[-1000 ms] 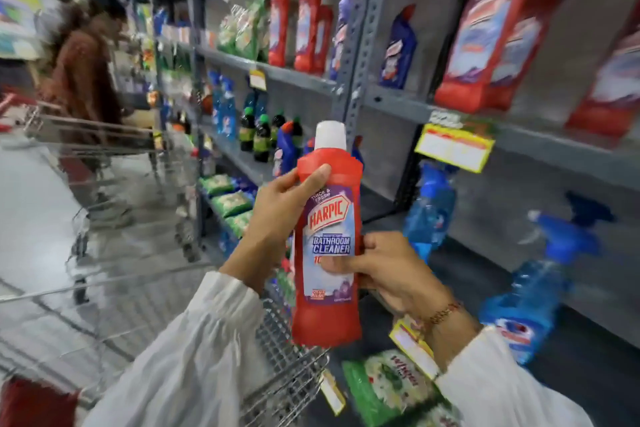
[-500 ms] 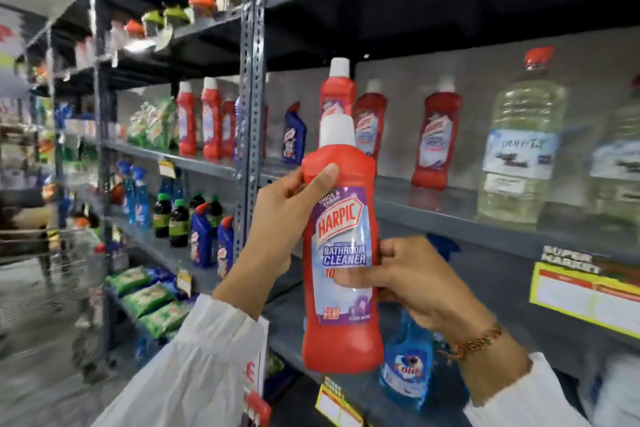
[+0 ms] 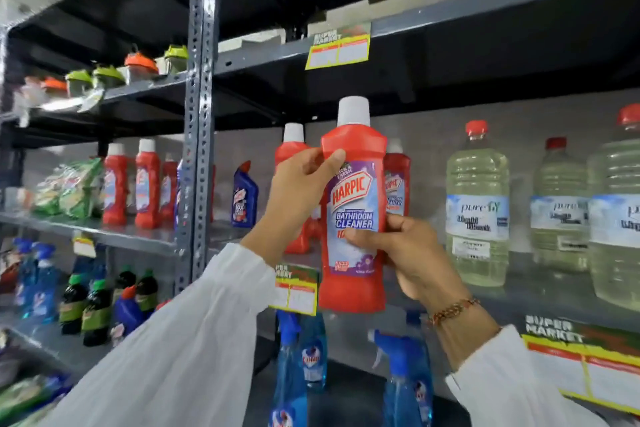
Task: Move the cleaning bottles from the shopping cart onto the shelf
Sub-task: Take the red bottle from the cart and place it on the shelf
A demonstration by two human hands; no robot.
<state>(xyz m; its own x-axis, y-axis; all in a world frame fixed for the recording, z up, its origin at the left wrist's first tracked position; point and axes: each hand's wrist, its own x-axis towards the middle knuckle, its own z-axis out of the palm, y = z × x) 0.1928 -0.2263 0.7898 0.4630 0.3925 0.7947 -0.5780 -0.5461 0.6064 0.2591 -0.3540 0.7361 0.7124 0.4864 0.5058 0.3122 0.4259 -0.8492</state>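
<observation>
Over the last second the red Harpic bathroom cleaner bottle (image 3: 353,204) is rising from low beside the cart to the level of the middle shelf (image 3: 519,291), where matching red bottles (image 3: 294,163) are already standing. The left hand (image 3: 301,191) is wrapping its fingers around the bottle's shoulder while the right hand (image 3: 408,253) is clasping the lower label, holding it upright in the air, just in front of the shelf edge. Judging by this, setting it down among its like is coming next.

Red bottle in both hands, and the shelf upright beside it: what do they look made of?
Red bottle: opaque glossy plastic, judging by its moulded shoulders, with a white cap and printed label. Shelf upright: probably grey-painted steel, given its rows of punched holes.
</observation>
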